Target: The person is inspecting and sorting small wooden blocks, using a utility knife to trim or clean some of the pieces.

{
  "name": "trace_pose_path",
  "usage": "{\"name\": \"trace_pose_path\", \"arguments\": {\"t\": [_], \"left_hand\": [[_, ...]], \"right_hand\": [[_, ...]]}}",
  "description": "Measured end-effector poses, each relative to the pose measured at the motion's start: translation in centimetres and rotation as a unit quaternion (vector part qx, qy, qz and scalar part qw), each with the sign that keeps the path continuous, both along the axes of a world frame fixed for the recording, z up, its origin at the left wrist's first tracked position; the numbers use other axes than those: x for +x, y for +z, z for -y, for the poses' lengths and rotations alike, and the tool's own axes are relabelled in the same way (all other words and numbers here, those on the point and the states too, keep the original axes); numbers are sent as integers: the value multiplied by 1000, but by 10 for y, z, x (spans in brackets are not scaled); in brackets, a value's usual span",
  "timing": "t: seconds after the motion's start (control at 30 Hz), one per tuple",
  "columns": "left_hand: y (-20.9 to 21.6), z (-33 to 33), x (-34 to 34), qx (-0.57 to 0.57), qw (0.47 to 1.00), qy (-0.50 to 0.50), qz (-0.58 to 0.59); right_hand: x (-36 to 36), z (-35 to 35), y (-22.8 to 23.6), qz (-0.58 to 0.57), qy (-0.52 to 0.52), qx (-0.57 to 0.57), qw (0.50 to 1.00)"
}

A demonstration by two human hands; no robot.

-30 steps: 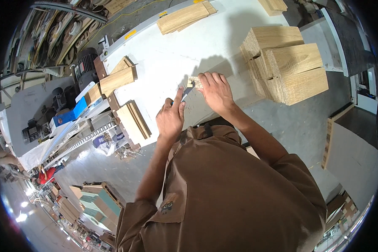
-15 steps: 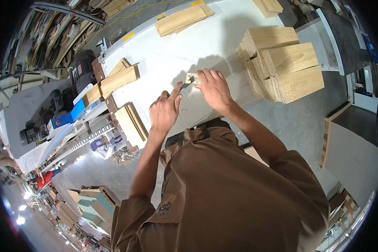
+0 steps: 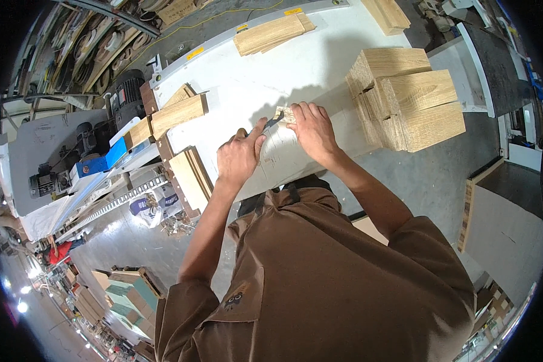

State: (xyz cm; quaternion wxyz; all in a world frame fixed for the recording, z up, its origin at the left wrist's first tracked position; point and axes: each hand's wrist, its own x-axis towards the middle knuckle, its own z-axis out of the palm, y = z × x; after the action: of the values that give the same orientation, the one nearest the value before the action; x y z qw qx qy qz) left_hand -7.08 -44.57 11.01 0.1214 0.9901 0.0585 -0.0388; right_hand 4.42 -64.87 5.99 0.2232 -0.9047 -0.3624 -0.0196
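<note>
My left hand [image 3: 236, 160] is closed round a narrow dark blade-like tool [image 3: 273, 122], its index finger stretched along it. The handle is mostly hidden in the palm, so I cannot tell the exact kind. A small light wood piece [image 3: 288, 114] with a notched end is pinched under the fingers of my right hand [image 3: 314, 130]. The tool's tip meets the notched end of that piece. Both hands work low over the near part of the white tabletop [image 3: 241, 90], whose surface carries dark scratches.
Thick stacked wood-grain blocks [image 3: 425, 90] stand right of my hands. Flat boards [image 3: 271, 33] lie at the far edge, others [image 3: 178, 114] to the left. A thin board stack [image 3: 191, 172] sits by the near left edge. Motor machinery [image 3: 127, 96] is beyond the left end.
The whole view has shifted slightly, moving table and stacks a little right and down. The tool's tip shows more plainly over the notched end. Both hands keep their holds.
</note>
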Motion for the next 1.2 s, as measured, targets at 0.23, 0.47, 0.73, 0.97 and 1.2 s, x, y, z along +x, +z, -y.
{"name": "trace_pose_path", "arguments": {"t": [0.23, 0.47, 0.73, 0.97, 1.2], "left_hand": [[-27, -38, 50, 26, 992, 124, -27], [3, -8, 6, -129, 987, 90, 35], [8, 10, -10, -79, 995, 32, 42], [4, 9, -8, -74, 996, 37, 15], [1, 6, -10, -63, 998, 20, 24]], "right_hand": [[-14, 2, 2, 49, 47, -19, 998], [0, 1, 5, 30, 5, -2, 1000], [1, 0, 5, 39, 13, 21, 999], [5, -1, 4, 4, 14, 24, 1000], [2, 0, 2, -7, 15, 18, 1000]]}}
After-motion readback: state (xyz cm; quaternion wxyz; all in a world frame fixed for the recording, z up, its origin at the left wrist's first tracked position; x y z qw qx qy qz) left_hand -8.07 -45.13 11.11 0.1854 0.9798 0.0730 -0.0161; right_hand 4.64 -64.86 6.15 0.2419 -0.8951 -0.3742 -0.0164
